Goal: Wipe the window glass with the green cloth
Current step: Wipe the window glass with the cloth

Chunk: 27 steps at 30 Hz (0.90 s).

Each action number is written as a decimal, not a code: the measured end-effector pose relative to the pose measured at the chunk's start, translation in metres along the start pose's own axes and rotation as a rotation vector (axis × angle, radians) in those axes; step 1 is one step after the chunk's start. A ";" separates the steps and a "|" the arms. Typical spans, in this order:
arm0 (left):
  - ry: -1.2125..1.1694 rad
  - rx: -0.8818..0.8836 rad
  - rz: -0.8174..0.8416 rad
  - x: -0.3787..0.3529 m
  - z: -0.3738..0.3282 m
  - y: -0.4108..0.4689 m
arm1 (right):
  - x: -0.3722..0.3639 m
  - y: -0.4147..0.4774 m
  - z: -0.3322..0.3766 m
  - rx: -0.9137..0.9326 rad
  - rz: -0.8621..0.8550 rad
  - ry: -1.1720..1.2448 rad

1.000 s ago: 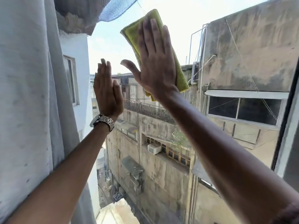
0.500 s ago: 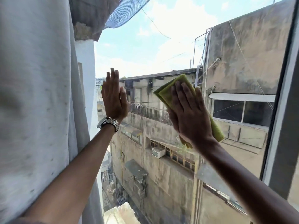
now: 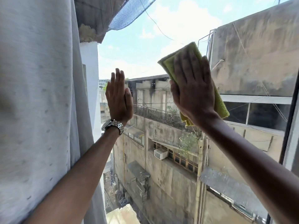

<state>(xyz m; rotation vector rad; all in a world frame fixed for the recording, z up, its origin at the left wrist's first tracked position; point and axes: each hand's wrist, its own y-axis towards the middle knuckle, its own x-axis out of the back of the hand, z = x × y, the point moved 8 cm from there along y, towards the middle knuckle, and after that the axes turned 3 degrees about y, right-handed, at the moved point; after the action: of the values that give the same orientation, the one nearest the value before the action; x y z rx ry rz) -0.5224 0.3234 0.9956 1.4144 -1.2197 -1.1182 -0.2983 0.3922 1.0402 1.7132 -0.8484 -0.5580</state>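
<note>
text: none legible | distant sign (image 3: pixel 102 82) left of left hand (image 3: pixel 119 101) grip: lettering too blurred | watch (image 3: pixel 112 125) face unreadable

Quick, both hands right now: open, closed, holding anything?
Left hand: open, flat against the window glass, holding nothing.
Right hand: open, flat, pressing the green cloth to the glass.

Hands on glass, curtain left
Right hand (image 3: pixel 193 89) over cloth (image 3: pixel 220 103); left hand (image 3: pixel 118 97) beside curtain (image 3: pixel 40 94); frame (image 3: pixel 291 123) far right
</note>
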 end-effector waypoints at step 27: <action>0.022 -0.025 -0.021 0.003 -0.001 -0.002 | -0.034 -0.039 0.090 0.207 0.163 0.142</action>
<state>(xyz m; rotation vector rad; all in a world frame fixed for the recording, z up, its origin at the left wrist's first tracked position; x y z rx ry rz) -0.5203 0.3202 0.9932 1.4207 -1.1741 -1.1259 -0.3745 0.3689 0.9743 1.8261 -0.9592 -0.2420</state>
